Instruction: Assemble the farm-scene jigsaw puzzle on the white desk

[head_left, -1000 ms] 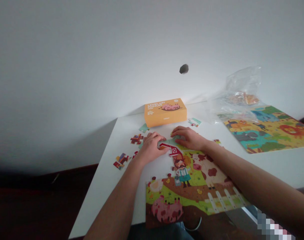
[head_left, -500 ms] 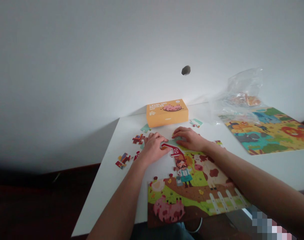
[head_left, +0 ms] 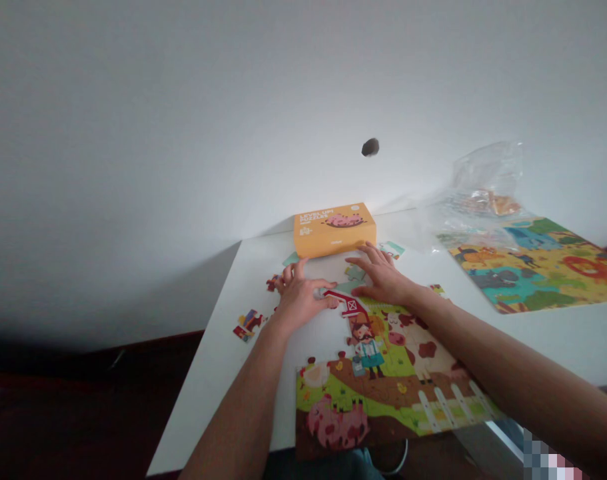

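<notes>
A partly assembled farm jigsaw puzzle (head_left: 383, 387) lies on the table, showing a farmer, a cow and a pink pig. At its upper left, by the red barn roof piece (head_left: 350, 305), is my left hand (head_left: 300, 297). Its fingers are spread, with thumb and forefinger at the edge of that piece. My right hand (head_left: 382, 277) rests over the puzzle's upper edge, fingers apart. Just by its fingertips lies a pale blue puzzle piece (head_left: 354, 273). Loose joined pieces (head_left: 248, 325) lie to the left, and others are partly hidden behind my left hand.
An orange puzzle box (head_left: 336, 230) stands against the wall behind my hands. To the right lies a safari animal puzzle (head_left: 538, 267), with a clear plastic bag (head_left: 483, 193) of pieces at its far edge. The white table's (head_left: 203, 393) left edge drops to dark floor.
The fingers of both hands have spread wider, the right ones reaching up toward the box. The pale blue piece between the hands now shows more. The view has shifted slightly.
</notes>
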The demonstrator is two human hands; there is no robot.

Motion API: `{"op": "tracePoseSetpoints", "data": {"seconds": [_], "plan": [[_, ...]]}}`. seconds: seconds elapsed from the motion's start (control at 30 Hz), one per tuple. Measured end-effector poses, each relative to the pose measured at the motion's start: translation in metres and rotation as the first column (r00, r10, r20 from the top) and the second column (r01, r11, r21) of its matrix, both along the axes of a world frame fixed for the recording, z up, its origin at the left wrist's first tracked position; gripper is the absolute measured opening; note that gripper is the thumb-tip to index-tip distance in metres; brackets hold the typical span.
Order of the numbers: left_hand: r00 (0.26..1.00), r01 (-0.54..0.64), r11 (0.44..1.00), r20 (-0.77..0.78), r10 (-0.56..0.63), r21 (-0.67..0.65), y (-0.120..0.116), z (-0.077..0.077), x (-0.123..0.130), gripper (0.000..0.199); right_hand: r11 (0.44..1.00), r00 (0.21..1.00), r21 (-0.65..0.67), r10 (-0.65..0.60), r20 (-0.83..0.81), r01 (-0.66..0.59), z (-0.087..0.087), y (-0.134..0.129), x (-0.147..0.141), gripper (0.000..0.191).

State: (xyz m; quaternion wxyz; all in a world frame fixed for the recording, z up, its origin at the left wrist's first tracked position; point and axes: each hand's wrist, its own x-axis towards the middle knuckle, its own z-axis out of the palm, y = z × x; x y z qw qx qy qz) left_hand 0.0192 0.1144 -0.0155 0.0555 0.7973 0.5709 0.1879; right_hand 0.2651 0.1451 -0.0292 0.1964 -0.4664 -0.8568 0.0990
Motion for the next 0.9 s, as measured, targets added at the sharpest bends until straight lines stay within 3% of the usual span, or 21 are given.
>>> {"op": "tracePoseSetpoints", "data": {"seconds": [0.3,0.53,0.7,0.83,0.9], "plan": [[0.994,-0.095,0.995,-0.055,0.094,-0.013,0.013,0.007,-0.042,0.016,1.000,1.000,0.005,0.007,0.004,-0.007,-0.003,0.003,0.007,0.076],[0.939,-0.330,0.944,-0.105,0.328,-0.008,0.023,-0.001,-0.081,0.033,1.000,1.000,0.012,0.015,-0.006,-0.015,-0.002,0.003,0.006,0.073],[0.916,-0.387,0.920,-0.140,0.377,-0.054,0.024,-0.002,-0.083,0.026,1.000,1.000,0.009,0.013,-0.017,-0.013,-0.003,0.003,0.007,0.073],[0.865,-0.486,0.869,-0.198,0.462,-0.097,0.023,0.006,-0.076,0.026,1.000,1.000,-0.011,0.009,-0.004,-0.009,-0.002,0.004,0.007,0.074],[0.862,-0.487,0.871,-0.193,0.468,-0.065,0.021,0.011,-0.071,0.028,1.000,1.000,-0.024,-0.001,0.003,0.001,-0.001,0.003,0.006,0.074]]}}
